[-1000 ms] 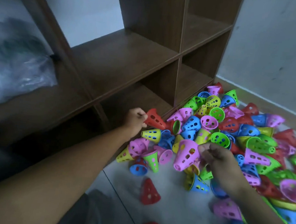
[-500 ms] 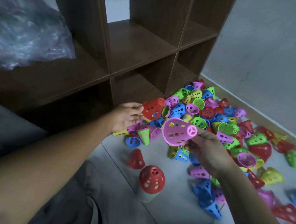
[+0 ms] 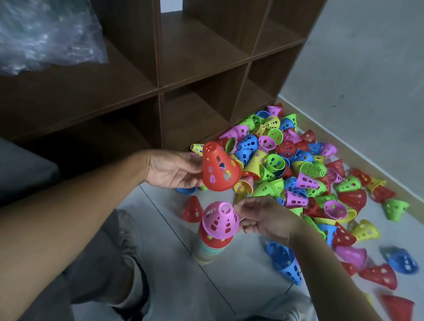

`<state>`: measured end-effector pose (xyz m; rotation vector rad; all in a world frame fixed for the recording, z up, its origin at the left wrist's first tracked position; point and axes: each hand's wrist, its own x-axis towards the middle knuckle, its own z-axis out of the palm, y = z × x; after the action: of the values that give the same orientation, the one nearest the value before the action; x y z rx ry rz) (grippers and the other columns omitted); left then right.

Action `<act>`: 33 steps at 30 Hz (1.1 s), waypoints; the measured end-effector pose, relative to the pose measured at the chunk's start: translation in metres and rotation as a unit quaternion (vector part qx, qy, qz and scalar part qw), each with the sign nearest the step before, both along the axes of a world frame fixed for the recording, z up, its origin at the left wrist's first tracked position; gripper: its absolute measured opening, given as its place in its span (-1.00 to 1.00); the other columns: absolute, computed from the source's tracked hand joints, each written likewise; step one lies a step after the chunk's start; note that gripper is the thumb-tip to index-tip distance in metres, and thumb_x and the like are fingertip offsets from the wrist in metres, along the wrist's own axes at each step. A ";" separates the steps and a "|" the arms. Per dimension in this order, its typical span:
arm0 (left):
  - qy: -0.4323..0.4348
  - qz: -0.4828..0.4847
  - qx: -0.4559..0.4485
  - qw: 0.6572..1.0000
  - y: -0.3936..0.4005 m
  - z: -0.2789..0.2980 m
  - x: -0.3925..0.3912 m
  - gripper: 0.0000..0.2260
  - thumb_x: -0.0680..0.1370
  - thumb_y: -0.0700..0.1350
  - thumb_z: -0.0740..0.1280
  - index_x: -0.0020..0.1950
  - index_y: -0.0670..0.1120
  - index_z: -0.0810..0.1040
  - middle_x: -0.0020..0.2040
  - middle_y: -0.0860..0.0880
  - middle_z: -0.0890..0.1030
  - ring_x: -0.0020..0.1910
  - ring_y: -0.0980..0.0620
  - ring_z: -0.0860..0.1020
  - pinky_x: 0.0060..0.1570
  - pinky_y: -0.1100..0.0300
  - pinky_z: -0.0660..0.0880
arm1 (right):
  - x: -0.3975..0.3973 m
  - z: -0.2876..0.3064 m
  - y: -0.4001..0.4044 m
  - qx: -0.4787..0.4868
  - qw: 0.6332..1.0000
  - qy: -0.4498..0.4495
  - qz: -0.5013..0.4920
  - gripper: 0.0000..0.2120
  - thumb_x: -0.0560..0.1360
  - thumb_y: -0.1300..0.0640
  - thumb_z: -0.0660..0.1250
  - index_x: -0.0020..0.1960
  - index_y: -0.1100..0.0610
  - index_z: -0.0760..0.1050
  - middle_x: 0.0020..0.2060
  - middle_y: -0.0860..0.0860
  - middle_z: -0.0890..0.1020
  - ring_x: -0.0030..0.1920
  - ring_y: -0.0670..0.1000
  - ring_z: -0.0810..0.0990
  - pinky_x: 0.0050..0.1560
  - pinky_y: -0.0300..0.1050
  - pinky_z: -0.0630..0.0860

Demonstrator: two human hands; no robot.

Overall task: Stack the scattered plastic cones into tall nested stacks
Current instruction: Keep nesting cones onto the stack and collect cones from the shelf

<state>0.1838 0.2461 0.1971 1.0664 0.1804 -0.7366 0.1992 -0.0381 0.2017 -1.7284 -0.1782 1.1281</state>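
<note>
A pile of red, blue, green, yellow and pink perforated plastic cones point(image 3: 299, 169) lies scattered on the floor by the shelf. A nested stack point(image 3: 208, 250) stands upright on the tiles in front of me. A pink cone point(image 3: 219, 221) sits on top of it, tip up. My right hand point(image 3: 264, 222) is just right of this cone, thumb and fingertips pinching its side. My left hand point(image 3: 172, 169) holds a red cone point(image 3: 218, 167) in the air above and left of the stack, tip tilted up and left.
A dark wooden cube shelf point(image 3: 203, 55) stands behind the pile, with a crumpled clear plastic bag point(image 3: 34, 24) on its left part. A grey wall point(image 3: 385, 74) with a skirting board bounds the right. A lone red cone point(image 3: 192, 209) stands left of the stack. My knees point(image 3: 121, 268) are below.
My right hand brought the pink cone down from the pile onto the stack. My left hand lifted the red cone off the pile and drew it toward me. The view tilted downward.
</note>
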 end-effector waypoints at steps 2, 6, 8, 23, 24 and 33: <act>0.003 -0.010 0.045 0.999 -0.001 -0.001 -0.004 -0.24 0.01 -0.09 0.74 0.11 -0.18 0.51 -0.19 -0.08 0.68 -0.24 0.06 0.66 -0.24 0.25 0.59 | 0.000 -0.008 0.000 -0.011 1.000 0.000 -0.001 -0.86 0.62 0.21 0.28 0.06 0.26 0.58 -0.16 0.08 0.69 -0.15 0.02 0.63 -0.08 -0.12 0.55; -0.001 -0.029 0.078 0.997 -0.006 -0.001 -0.010 -0.21 -0.07 -0.07 0.74 0.07 -0.19 0.52 -0.23 -0.08 0.68 -0.30 0.06 0.66 -0.31 0.26 0.58 | -0.001 -0.018 -0.004 -0.039 0.999 -0.012 -0.021 -0.84 0.63 0.17 0.28 0.04 0.20 0.61 -0.07 0.15 0.69 -0.10 0.09 0.69 0.00 -0.05 0.56; -0.001 -0.040 0.093 0.995 -0.005 -0.008 -0.005 -0.24 -0.02 -0.05 0.74 0.09 -0.17 0.54 -0.19 -0.07 0.68 -0.27 0.06 0.67 -0.29 0.25 0.58 | 0.000 -0.020 -0.008 -0.072 0.996 -0.030 -0.031 -0.79 0.64 0.11 0.25 0.08 0.18 0.62 0.00 0.16 0.69 -0.05 0.10 0.72 0.02 -0.07 0.58; -0.032 -0.211 0.250 0.944 -0.038 -0.031 0.009 -0.92 0.46 -0.27 0.48 -0.09 -0.21 0.63 -0.06 -0.26 0.64 -0.25 -0.03 0.64 -0.24 0.26 0.60 | 0.035 -0.040 -0.088 -0.156 0.949 -0.126 -0.244 -0.79 0.64 0.15 0.26 0.16 0.26 0.56 0.01 0.18 0.68 -0.11 0.12 0.66 -0.05 0.01 0.59; -0.036 -0.219 0.259 0.940 -0.040 -0.033 0.010 -0.89 0.43 -0.24 0.51 -0.10 -0.21 0.63 -0.10 -0.26 0.64 -0.24 -0.05 0.64 -0.22 0.25 0.60 | 0.035 -0.047 -0.090 -0.171 0.947 -0.123 -0.244 -0.82 0.63 0.16 0.26 0.11 0.24 0.57 0.00 0.17 0.67 -0.14 0.10 0.65 -0.04 0.02 0.59; -0.023 -0.105 0.309 0.945 -0.029 -0.080 0.006 -0.82 0.58 -0.17 0.39 0.10 -0.26 0.60 -0.03 -0.22 0.70 -0.14 -0.04 0.67 -0.18 0.20 0.55 | 0.015 -0.119 -0.096 -0.258 0.937 -0.050 -0.230 -0.70 0.56 0.15 0.38 0.28 0.11 0.47 -0.12 0.16 0.60 -0.22 0.13 0.55 -0.29 -0.07 0.48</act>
<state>0.1903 0.2167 0.1173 1.7193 0.2708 -0.8705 0.2146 -0.1337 0.0823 -2.1398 0.4825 0.7728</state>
